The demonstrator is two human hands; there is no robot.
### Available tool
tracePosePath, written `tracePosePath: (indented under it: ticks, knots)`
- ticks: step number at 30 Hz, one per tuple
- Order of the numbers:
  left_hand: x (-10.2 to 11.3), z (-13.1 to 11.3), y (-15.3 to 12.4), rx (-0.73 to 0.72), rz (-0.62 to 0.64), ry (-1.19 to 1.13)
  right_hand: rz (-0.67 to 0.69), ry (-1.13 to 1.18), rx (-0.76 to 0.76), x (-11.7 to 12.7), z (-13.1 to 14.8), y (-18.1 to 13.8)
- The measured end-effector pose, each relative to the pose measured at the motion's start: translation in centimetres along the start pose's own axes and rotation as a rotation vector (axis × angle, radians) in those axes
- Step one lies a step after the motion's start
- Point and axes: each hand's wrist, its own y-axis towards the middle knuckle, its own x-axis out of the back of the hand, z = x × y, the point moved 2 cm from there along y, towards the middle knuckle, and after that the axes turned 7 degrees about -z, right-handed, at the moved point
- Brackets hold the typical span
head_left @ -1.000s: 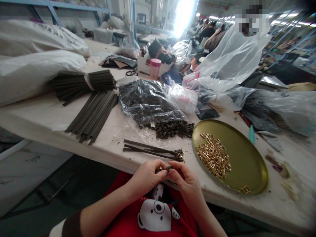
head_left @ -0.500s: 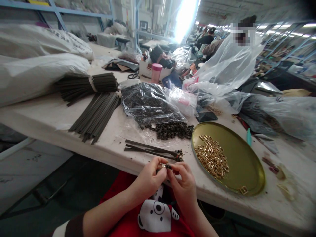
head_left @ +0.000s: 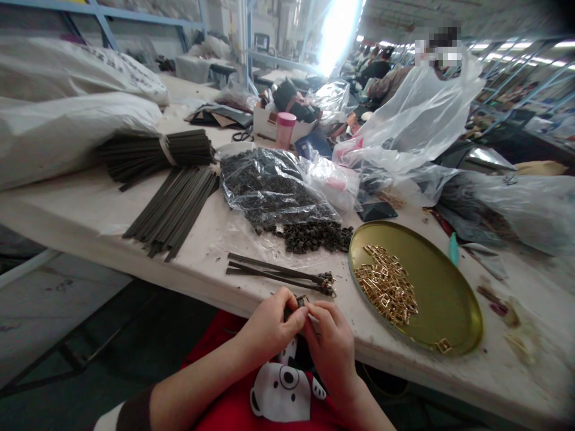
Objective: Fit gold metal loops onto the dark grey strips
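Reference: gold tray [head_left: 442, 281]. Left of it, strips [head_left: 278, 275] and bead pile [head_left: 314, 235] block the surface; left hand [head_left: 269, 326] and right hand [head_left: 335, 344], pinched on a small part [head_left: 300, 301], fill the edge. Right of it, bare table [head_left: 507, 374] with scraps. Behind it, plastic bags [head_left: 516, 203] close access

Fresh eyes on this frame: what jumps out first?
The round gold metal tray at right, holding a heap of small gold buckles, stands out most against the white table. At the near edge, the left hand and right hand pinch a small dark fitting together. Behind them lie a clear plastic bag of small dark loops and, further left, bundled dark flat strips.
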Motion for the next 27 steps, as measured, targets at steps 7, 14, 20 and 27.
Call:
tracePosePath:
  ticks: [7, 14, 20, 27]
  knots:
    - [0.1, -0.1, 0.6, -0.016, 0.037, 0.073, 0.015, -0.008, 0.059, -0.4, -0.4, 0.1]
    - [0.1, 0.1, 1.1, 0.022, 0.133, -0.029, 0.179, -0.084, 0.276, 0.6, -0.8, 1.6]
    - [0.9, -0.7, 0.3, 0.002, 0.188, -0.073, 0.206, -0.074, 0.244, 1.5, -1.5, 2.2]
    - [2.1, -2.3, -0.4, -0.015, 0.284, -0.12, 0.324, 0.573, -0.397, 1.8, -1.3, 1.8]
